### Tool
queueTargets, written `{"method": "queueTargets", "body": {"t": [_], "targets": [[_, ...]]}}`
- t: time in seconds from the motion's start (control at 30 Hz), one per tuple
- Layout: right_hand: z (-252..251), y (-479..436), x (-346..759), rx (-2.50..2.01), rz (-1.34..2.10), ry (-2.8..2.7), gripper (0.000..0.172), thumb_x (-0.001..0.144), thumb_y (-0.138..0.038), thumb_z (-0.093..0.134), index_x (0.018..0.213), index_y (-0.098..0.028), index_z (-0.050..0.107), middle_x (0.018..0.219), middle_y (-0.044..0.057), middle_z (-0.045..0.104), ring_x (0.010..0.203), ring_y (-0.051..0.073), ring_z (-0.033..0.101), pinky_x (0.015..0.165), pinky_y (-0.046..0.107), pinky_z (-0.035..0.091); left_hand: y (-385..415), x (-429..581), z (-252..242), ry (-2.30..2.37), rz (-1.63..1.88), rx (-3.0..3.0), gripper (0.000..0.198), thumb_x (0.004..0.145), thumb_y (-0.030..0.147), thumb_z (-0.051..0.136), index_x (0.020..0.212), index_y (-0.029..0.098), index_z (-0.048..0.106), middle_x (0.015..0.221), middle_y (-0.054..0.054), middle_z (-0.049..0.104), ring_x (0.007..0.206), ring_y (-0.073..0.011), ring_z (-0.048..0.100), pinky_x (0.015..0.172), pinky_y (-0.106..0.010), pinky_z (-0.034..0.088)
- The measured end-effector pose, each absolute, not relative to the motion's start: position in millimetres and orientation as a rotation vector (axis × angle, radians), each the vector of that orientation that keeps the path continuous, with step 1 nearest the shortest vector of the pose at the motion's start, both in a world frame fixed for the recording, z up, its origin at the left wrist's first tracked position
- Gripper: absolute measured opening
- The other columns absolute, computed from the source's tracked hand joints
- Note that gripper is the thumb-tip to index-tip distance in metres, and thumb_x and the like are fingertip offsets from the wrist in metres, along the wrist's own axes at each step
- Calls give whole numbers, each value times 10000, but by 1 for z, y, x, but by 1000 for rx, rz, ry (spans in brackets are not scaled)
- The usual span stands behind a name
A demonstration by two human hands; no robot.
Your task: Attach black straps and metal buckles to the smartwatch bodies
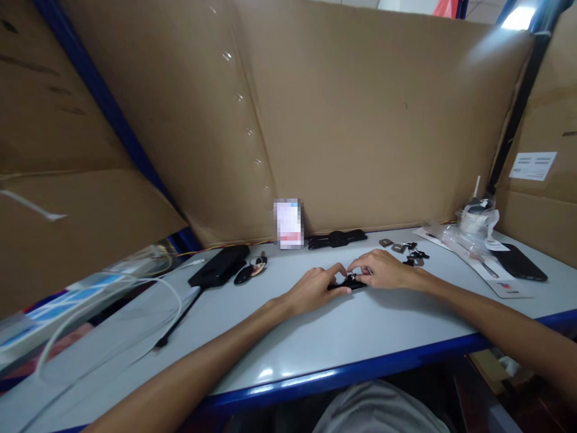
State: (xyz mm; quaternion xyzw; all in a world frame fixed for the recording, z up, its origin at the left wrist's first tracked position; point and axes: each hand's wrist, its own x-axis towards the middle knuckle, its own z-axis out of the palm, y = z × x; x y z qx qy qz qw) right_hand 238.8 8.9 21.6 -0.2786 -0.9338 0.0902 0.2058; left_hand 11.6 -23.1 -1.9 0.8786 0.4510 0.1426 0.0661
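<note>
My left hand (314,290) and my right hand (381,270) meet over the middle of the worktop. Between them is a small, flat, dark part (357,284), its exact kind too small to tell. My left thumb and index finger are closed around its left end. The fingers of my right hand are bent in a pinch at its other end, where a tiny shiny bit shows. Just beyond my right hand lie several small metal plates and black pieces (408,252). Behind both hands, a black bracket-like piece (337,239) rests near the cardboard.
A lit, blurred phone screen (288,224) leans on the cardboard wall (383,120). Leftward are keys (250,269), a black box-shaped device (220,265) and a power strip (67,310) with cables. Rightward lie an opened package (487,264), a dark phone (520,262) and a plastic-wrapped cup (475,216).
</note>
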Motion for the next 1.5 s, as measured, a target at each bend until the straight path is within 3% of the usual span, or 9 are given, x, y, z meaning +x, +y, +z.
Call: {"method": "queueTargets", "body": {"t": [0.1, 0.3, 0.6, 0.8, 0.93, 1.07, 1.2, 1.37, 1.5], "targets": [[22, 9, 238, -848, 240, -2563, 160, 846, -240, 670, 965, -233, 776, 685, 2, 667, 589, 127, 499, 599, 252, 294, -24, 12, -1, 1362, 430, 2644, 419, 941, 589, 491, 1145, 228, 549, 671, 22, 659, 590, -177, 583, 561, -252, 285], [21, 8, 239, -865, 172, -2566, 140, 891, -285, 645, 870, -206, 758, 726, 20, 679, 622, 130, 499, 605, 257, 272, -25, 13, 1, 1367, 418, 2640, 429, 939, 594, 488, 1140, 220, 554, 653, 25, 652, 578, -178, 575, 564, -252, 292], [15, 6, 231, -854, 246, -2508, 390, 946, -326, 560, 596, -165, 621, 593, -10, 556, 584, 104, 425, 610, 259, 256, -23, 12, -2, 1379, 426, 2646, 399, 936, 588, 502, 1095, 224, 540, 704, 5, 680, 628, -202, 618, 569, -258, 293], [18, 3, 231, -769, 318, -2478, 335, 954, -320, 552, 692, -183, 709, 565, -30, 560, 555, 101, 437, 589, 248, 265, -23, 11, -3, 1361, 432, 2668, 414, 944, 600, 480, 1103, 221, 534, 670, 12, 661, 617, -211, 614, 566, -261, 286], [15, 6, 234, -754, 248, -2512, 245, 952, -308, 562, 876, -216, 776, 742, 15, 705, 653, 128, 549, 639, 248, 313, -23, 12, -2, 1361, 445, 2656, 399, 940, 585, 497, 1095, 219, 531, 666, 18, 648, 601, -197, 594, 558, -256, 280], [13, 12, 237, -788, 191, -2532, 216, 943, -321, 582, 993, -225, 768, 802, 27, 732, 669, 138, 574, 646, 249, 323, -22, 12, -3, 1334, 461, 2651, 404, 943, 585, 487, 1115, 222, 532, 605, 50, 594, 541, -169, 534, 547, -251, 259], [14, 15, 236, -844, 105, -2544, 190, 931, -306, 600, 894, -188, 743, 752, 26, 703, 640, 128, 531, 622, 249, 289, -22, 12, -3, 1326, 468, 2645, 422, 943, 590, 481, 1137, 219, 535, 584, 62, 571, 507, -150, 476, 545, -248, 237], [15, 14, 235, -852, 72, -2545, 316, 964, -284, 539, 703, -160, 666, 654, 13, 622, 611, 114, 451, 610, 258, 250, -23, 13, -1, 1335, 445, 2627, 466, 930, 614, 487, 1160, 212, 537, 581, 62, 573, 505, -154, 461, 556, -248, 233], [15, 10, 234, -866, 123, -2553, 293, 925, -328, 604, 692, -159, 658, 624, -6, 573, 587, 104, 400, 590, 258, 224, -23, 13, -1, 1356, 445, 2614, 451, 932, 603, 494, 1154, 213, 543, 599, 52, 583, 519, -161, 476, 557, -245, 235]]}}
